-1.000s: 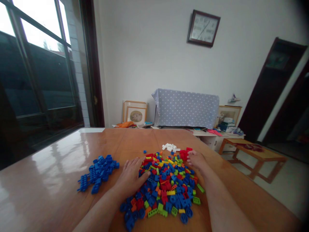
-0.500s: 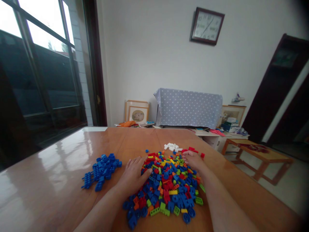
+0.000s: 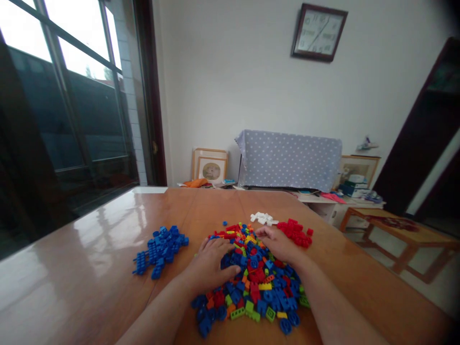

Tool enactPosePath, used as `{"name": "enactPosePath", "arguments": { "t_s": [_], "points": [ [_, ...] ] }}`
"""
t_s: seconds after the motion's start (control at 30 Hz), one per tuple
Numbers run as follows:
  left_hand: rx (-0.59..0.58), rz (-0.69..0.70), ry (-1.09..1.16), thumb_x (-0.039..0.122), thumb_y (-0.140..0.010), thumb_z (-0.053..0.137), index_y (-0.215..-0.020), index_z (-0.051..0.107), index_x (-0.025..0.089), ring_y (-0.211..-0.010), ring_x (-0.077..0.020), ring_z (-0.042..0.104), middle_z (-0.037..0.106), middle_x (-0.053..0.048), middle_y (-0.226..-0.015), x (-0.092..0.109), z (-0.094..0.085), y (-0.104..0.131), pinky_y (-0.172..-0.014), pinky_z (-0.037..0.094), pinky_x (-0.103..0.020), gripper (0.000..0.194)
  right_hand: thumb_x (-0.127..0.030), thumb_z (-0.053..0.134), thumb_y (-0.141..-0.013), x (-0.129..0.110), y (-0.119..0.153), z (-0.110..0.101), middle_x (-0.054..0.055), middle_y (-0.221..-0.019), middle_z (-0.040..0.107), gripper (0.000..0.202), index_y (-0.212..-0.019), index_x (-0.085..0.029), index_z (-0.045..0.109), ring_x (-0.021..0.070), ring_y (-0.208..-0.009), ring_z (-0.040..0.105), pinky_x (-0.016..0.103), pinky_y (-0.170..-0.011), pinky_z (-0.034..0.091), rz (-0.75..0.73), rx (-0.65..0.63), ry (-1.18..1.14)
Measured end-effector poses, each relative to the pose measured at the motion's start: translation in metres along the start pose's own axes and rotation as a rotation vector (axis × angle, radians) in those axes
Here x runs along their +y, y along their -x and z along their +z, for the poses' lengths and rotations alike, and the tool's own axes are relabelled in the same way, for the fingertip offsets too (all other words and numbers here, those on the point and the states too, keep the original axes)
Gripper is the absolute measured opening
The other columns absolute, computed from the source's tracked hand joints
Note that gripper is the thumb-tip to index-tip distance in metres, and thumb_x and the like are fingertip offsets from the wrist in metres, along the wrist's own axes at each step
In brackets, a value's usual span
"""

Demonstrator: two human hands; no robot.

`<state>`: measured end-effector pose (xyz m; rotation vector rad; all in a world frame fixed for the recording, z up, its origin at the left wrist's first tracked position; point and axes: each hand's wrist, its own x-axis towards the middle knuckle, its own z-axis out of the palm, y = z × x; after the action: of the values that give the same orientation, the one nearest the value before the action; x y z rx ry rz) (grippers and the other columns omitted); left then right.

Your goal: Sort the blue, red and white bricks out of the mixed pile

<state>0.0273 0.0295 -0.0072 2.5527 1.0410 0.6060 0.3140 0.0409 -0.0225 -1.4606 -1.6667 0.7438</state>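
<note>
A heap of mixed toy building bricks [image 3: 257,275] in blue, red, green, yellow and orange spreads over the table in front of me. My left hand [image 3: 213,263] rests on the heap's left side, its fingers spread and the thumb apart. Over the far right part of the heap is my right hand [image 3: 278,242], with loosely bent fingers and no brick visible in them. Beside that hand lies a pile of red bricks [image 3: 295,232]. White bricks [image 3: 263,218] form a small group behind the heap. Blue bricks [image 3: 161,249] make a separate pile to the left.
The glossy wooden table [image 3: 104,268] reaches toward a white wall. One loose blue piece [image 3: 224,223] sits behind the heap. Beyond the table are a cabinet with a dotted cloth cover [image 3: 291,160] and a low wooden stool [image 3: 406,230] at right.
My right hand has moved left from the red pile to the mixed heap, uncovering the red bricks. My left hand has shifted slightly over the heap. The view has turned a little left.
</note>
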Motion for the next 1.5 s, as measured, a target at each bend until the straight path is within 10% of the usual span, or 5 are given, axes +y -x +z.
{"name": "enactPosePath", "arguments": {
  "t_s": [0.5, 0.8, 1.13, 1.5],
  "points": [
    [0.138, -0.05, 0.096, 0.033, -0.09, 0.055, -0.114, 0.068, 0.025, -0.107, -0.0234, 0.063, 0.07, -0.005, -0.114, -0.015, -0.006, -0.002, -0.096, 0.049, -0.035, 0.028, -0.033, 0.061, -0.086, -0.06, 0.03, 0.005, 0.008, -0.116, 0.07, 0.037, -0.12, -0.02, 0.066, 0.0256, -0.108, 0.065, 0.039, -0.094, 0.051, -0.128, -0.182, 0.046],
    [0.252, -0.101, 0.112, 0.024, -0.094, 0.046, -0.111, 0.067, 0.022, -0.106, -0.0211, 0.063, 0.071, -0.006, -0.11, -0.029, -0.009, 0.001, -0.096, 0.048, -0.032, 0.028, -0.063, 0.08, -0.067, -0.058, 0.043, 0.0, 0.008, -0.163, 0.029, 0.093, -0.149, -0.034, 0.046, 0.0371, -0.149, 0.024, 0.055, -0.12, 0.022, -0.183, -0.487, 0.369],
    [0.265, -0.163, 0.234, 0.026, -0.093, 0.05, -0.114, 0.069, 0.02, -0.102, -0.0203, 0.065, 0.072, -0.006, -0.11, -0.036, -0.015, 0.003, -0.09, 0.049, -0.029, 0.029, -0.043, 0.061, -0.089, -0.042, 0.023, 0.021, 0.01, -0.137, 0.063, 0.044, -0.127, -0.023, 0.068, 0.0277, -0.129, 0.056, 0.045, -0.113, 0.039, -0.273, -0.25, 0.394],
    [0.201, -0.252, 0.173, 0.018, -0.084, 0.05, -0.092, 0.069, 0.018, -0.073, -0.0143, 0.061, 0.07, -0.001, -0.08, -0.039, -0.023, 0.005, -0.062, 0.04, -0.022, 0.021, -0.028, 0.061, -0.083, -0.083, 0.046, 0.033, 0.008, -0.15, 0.05, 0.028, -0.109, -0.025, 0.071, 0.0278, -0.144, 0.038, 0.05, -0.119, 0.026, -0.428, -0.192, 0.497]
  ]
}}
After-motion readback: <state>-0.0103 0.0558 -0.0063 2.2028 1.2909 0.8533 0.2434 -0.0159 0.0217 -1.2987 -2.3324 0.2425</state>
